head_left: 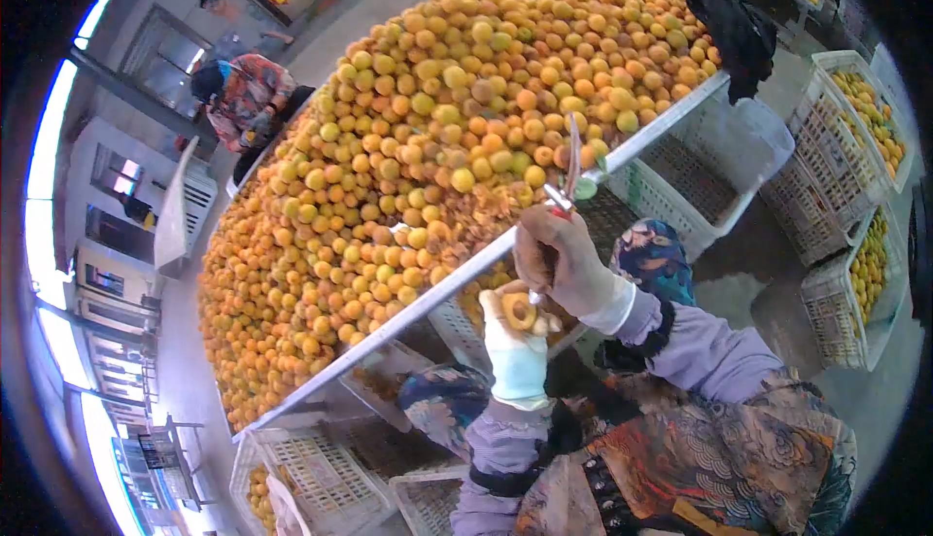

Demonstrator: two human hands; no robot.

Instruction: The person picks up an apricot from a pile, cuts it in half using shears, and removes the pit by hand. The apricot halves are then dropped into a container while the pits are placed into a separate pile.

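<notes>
My left hand (517,342), in a white glove, is closed around an orange apricot (519,311); a round hollow shows in its face. Just above it, my right hand (567,259), in a brownish glove, grips a metal tool (573,155) with a red part near the fingers and a curved blade pointing up and away. A thin silver end sticks out below the right fist, close to the apricot; whether it touches cannot be made out. Beyond both hands, a large heap of apricots (408,147) covers a table with a metal rim (428,301). Crushed pulp (491,210) lies near that rim.
Plastic crates (321,468) stand below the table at lower left. A white crate (671,196) sits under its right side. Stacked crates of fruit (826,157) rise at far right. A black bag (734,35) hangs at the table corner. Another person (248,99) sits across the heap.
</notes>
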